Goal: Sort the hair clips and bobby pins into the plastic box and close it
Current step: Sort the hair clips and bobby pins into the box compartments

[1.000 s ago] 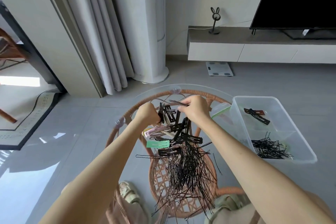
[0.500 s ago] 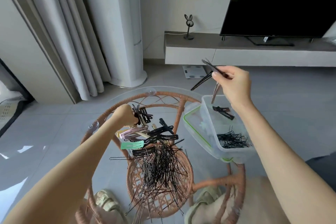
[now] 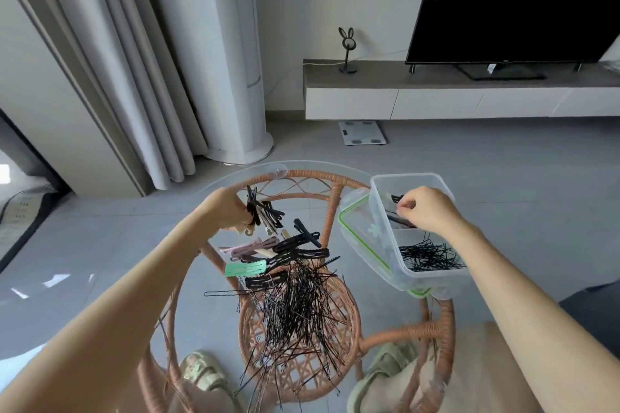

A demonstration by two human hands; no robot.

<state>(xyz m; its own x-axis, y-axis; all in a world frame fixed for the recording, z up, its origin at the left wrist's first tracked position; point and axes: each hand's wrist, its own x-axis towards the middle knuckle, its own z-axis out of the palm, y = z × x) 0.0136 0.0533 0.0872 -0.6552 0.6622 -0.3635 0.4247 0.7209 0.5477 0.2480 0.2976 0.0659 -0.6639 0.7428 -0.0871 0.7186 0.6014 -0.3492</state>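
Clip-sorting step: right hand inside plastic box, right of frame, fingers pinching black hair clips. Left hand grips clip bundle. Next: release, take another.

No legible text anywhere.

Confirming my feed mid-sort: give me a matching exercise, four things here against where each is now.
Things: 1 mint-green flat snap clip; 2 green-rimmed clear lid; 3 bunch of black hair clips; 4 right hand.
Places: A gripped in the left hand; B inside the clear plastic box's far compartment; C on the glass tabletop beside pink clips; D partly under the box.
Pairs: 1-C; 2-D; 3-A; 4-B.
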